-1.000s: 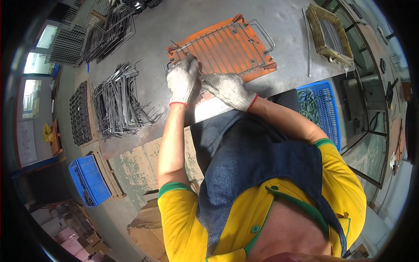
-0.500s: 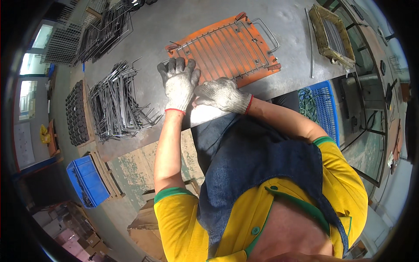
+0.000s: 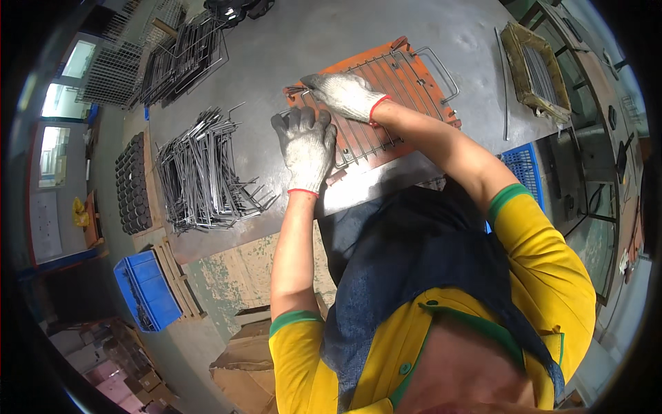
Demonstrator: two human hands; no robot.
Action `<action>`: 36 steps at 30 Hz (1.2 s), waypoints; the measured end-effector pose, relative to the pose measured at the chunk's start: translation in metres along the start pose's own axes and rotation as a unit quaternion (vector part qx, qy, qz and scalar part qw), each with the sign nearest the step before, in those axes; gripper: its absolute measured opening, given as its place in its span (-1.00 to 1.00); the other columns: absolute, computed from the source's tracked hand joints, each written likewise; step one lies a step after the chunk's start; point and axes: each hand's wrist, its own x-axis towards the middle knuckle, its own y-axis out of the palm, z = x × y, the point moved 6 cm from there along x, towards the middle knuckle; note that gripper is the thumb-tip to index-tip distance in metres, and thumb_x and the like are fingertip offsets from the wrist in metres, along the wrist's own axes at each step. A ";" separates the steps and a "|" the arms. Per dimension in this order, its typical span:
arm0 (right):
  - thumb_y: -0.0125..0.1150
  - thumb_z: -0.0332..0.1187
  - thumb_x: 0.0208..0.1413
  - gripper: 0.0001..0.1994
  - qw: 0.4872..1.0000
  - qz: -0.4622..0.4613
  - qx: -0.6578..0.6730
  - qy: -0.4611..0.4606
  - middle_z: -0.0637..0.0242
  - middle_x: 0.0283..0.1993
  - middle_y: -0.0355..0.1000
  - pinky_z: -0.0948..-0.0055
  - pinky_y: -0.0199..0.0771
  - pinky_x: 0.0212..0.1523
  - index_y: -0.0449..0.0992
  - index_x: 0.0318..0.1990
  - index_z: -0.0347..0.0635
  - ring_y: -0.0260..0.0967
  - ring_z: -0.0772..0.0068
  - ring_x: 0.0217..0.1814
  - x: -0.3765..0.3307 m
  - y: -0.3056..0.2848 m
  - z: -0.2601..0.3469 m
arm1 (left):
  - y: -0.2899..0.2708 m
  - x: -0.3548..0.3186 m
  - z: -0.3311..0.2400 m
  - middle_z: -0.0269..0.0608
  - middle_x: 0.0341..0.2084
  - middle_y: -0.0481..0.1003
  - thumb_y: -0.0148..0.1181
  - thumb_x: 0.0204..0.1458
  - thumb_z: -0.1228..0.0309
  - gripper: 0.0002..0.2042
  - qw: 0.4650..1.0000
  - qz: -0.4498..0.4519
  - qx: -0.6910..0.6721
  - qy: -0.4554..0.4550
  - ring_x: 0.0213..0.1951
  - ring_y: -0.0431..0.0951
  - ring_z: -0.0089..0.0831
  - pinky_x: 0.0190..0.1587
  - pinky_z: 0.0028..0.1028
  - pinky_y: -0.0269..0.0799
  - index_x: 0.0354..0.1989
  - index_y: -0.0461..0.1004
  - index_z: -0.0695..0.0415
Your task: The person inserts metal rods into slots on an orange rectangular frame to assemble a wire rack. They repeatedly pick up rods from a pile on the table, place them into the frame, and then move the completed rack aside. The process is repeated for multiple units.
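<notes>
A wire rack (image 3: 393, 83) of parallel rods, with a looped handle (image 3: 452, 72) at its far right end, lies on an orange fixture plate (image 3: 429, 81). Both hands wear whitish knit gloves with dark grey fingers and red cuffs. My left hand (image 3: 308, 148) rests at the plate's left end, fingers stretched out across the rack's edge. My right hand (image 3: 345, 95) reaches over the rack to the far left corner. Its fingers are drawn together beside a small corner clamp (image 3: 295, 90); whatever they grip is hidden.
A pile of bent wire rods (image 3: 207, 169) lies left on the metal table (image 3: 331, 34). Wire frames (image 3: 186, 55) are stacked far left. A tray of rods (image 3: 534, 65) and a long rod (image 3: 503, 83) sit right. Blue crates (image 3: 146, 290) stand at both sides.
My right hand has moved from the plate's near edge up over the rack to its far left corner. My left hand stays at the left end. The whole view has shifted slightly.
</notes>
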 end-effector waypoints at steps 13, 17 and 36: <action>-0.05 -0.22 0.31 -0.64 0.970 0.066 -0.224 -0.064 0.10 -0.09 0.53 0.11 0.56 -0.06 0.38 0.22 0.03 0.55 0.09 -0.03 0.018 0.030 0.020 | -0.001 -0.001 0.001 -0.18 -0.16 0.50 0.14 0.09 0.16 -0.73 0.999 -0.039 -0.008 -0.008 0.00 0.43 -0.24 0.24 0.02 0.04 -0.18 0.63 0.03; -0.08 -0.19 0.34 -0.58 0.994 0.054 -0.076 -0.056 0.13 -0.13 0.56 0.13 0.53 -0.01 0.32 0.31 0.06 0.54 0.09 -0.02 0.015 0.012 0.021 | -0.002 -0.002 0.001 -0.19 -0.15 0.50 0.12 0.10 0.19 -0.73 0.999 0.039 -0.024 -0.017 0.01 0.43 -0.21 0.24 0.02 0.04 -0.13 0.60 0.02; -0.07 -0.07 0.27 -0.59 0.947 -0.293 -0.069 0.113 0.11 -0.12 0.57 0.13 0.48 0.04 0.52 0.07 -0.11 0.55 0.08 -0.07 -0.057 -0.151 -0.171 | -0.004 0.075 -0.115 -0.02 -0.06 0.48 0.05 0.14 0.24 -0.70 0.957 0.003 -0.263 0.120 0.00 0.46 -0.04 0.17 -0.10 0.22 -0.06 0.51 0.13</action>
